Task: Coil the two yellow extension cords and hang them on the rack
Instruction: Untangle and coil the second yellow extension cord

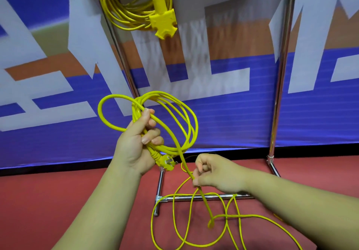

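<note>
On my feed the banner [233, 113] behind the rack [281, 74] carries large white characters on blue and orange; the frame cuts them off and I cannot read them. One yellow cord [124, 10] hangs coiled at the top of the rack, its three-way socket block [163, 23] dangling below the loops; whatever it hangs from is lost past the top edge. The left hand [138, 142] is clenched round a bundle of loops of the second yellow cord [186, 113], with the plug [165, 162] sticking out just below the palm. The right hand [213, 174], lower and to the right, pinches a single strand of that cord between thumb and fingers. From there the strand drops to the red floor [58, 201], where the rest lies in loose loops across the rack's base bar [204, 197]; its far end runs out of view at the bottom.
</note>
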The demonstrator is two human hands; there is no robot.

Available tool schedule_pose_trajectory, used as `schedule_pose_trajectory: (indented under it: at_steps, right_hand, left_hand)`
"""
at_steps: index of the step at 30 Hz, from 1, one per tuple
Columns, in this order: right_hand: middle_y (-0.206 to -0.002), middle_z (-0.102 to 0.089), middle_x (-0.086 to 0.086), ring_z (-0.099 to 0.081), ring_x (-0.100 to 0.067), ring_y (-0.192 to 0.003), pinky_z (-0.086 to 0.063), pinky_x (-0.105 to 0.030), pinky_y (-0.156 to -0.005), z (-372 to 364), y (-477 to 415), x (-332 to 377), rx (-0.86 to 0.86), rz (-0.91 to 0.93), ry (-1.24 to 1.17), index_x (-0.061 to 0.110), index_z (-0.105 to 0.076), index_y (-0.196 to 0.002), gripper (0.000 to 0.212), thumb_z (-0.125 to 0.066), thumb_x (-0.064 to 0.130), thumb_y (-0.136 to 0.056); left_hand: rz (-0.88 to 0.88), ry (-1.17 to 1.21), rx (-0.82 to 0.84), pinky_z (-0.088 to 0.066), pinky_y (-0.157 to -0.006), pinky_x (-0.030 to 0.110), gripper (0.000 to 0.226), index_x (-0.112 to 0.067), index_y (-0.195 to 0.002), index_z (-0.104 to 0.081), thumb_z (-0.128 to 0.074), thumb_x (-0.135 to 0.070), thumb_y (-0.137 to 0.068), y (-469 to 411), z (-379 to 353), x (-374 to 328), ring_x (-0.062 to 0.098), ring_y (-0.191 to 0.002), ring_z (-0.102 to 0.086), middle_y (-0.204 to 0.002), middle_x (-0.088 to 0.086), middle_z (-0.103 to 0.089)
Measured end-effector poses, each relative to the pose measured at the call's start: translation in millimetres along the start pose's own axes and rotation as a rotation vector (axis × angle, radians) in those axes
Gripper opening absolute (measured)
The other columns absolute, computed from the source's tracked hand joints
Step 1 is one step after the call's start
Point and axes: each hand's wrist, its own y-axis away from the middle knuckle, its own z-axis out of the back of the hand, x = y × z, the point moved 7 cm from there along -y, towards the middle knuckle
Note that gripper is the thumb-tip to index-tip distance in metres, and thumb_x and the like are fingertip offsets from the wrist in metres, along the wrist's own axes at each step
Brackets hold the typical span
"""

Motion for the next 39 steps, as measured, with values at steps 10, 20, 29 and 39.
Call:
schedule_pose_trajectory:
  at_steps: [10, 20, 29, 39]
  right_hand:
    - [-0.072, -0.068, -0.006, -0.064, -0.02, -0.069, -0.05, -0.03, -0.063, 37.6, 2.9, 36.6, -0.428, 0.02, -0.442, 0.014, -0.068, -0.093, 0.013, -0.069, 0.002, -0.088]
    - [-0.083, -0.073, -0.001, -0.066, -0.018, -0.079, -0.049, -0.026, -0.07, 145.9, 6.5, -24.7, -0.672, -0.348, 0.56, 0.017, -0.075, -0.081, 0.008, -0.07, 0.022, -0.084]
    - [-0.113, -0.071, -0.001, -0.064, -0.019, -0.098, -0.051, -0.026, -0.082, 22.7, 23.8, 14.6, 0.229, -0.122, 0.972, 0.024, -0.068, -0.125, 0.041, -0.067, 0.019, -0.085]
    - [-0.085, -0.074, 0.015, -0.067, 0.0, -0.078, -0.054, -0.026, -0.073, 81.4, 51.4, 75.3, -0.28, 0.261, 0.673, 0.029, -0.072, -0.091, 0.018, -0.077, 0.017, -0.078]
  left_hand:
    - [0.087, -0.507, -0.207, -0.031, -0.04, 0.019, 0.01, -0.015, -0.084, -0.061, -0.067, -0.019, -0.092, -3.7, 58.3, 20.4, 0.006, -0.039, -0.029, -0.064, -0.001, -0.045]
    - [0.286, -0.326, 0.042, -0.03, -0.038, 0.02, 0.034, -0.013, -0.086, -0.057, -0.044, -0.041, -0.1, 9.0, 13.0, 39.5, 0.008, -0.037, -0.028, -0.059, 0.0, -0.038]
    - [0.14, -0.406, 0.004, -0.036, -0.04, 0.022, 0.023, -0.014, -0.083, -0.053, -0.05, -0.028, -0.101, 4.3, 1.9, 47.8, 0.008, -0.039, -0.033, -0.062, 0.001, -0.045]
    - [0.253, -0.769, 0.12, -0.034, -0.042, 0.022, 0.035, -0.003, -0.109, -0.063, -0.071, -0.002, -0.075, 7.0, -0.3, 91.8, 0.008, -0.039, -0.031, -0.108, 0.008, -0.076]
